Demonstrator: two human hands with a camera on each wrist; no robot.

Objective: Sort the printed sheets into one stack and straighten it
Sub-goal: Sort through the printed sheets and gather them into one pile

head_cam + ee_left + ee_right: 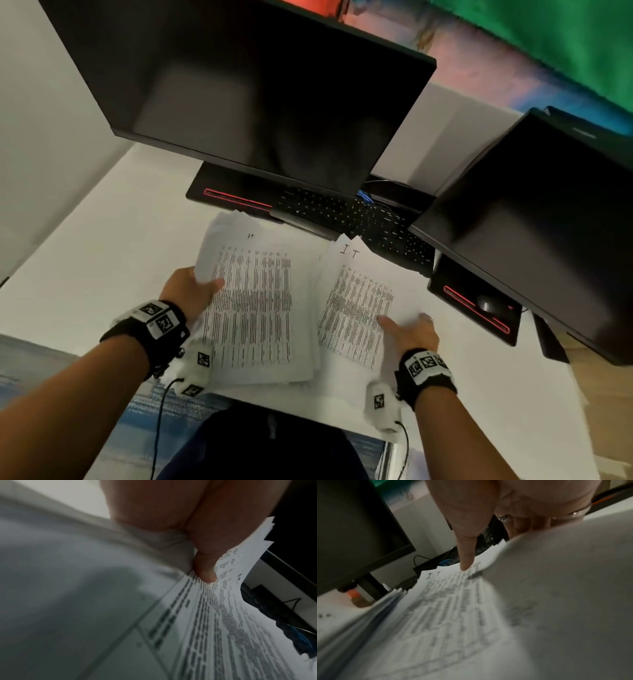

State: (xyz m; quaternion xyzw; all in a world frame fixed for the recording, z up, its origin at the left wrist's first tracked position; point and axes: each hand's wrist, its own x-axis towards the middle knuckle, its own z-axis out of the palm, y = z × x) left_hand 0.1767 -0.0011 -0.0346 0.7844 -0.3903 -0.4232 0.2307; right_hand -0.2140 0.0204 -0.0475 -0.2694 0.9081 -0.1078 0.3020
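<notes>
A thick stack of printed sheets (257, 308) lies on the white desk (102, 260), its edges uneven. My left hand (191, 291) grips its left edge, thumb on top of the print (204, 572), fingers hidden beneath. To the right lies a loose printed sheet (356, 308) marked "I.T" (447, 615), slanted and overlapping the stack's right side. My right hand (407, 329) takes this sheet's right edge, thumb pressed on the print (465, 561), the other fingers out of sight behind the lifted paper.
A dark monitor (246, 92) hangs over the desk's far side, with a second one (534, 236) at right. A black keyboard (359, 219) lies just behind the sheets. A mouse (489, 303) sits on the right monitor's base. The desk's near edge (308, 407) runs below the stack.
</notes>
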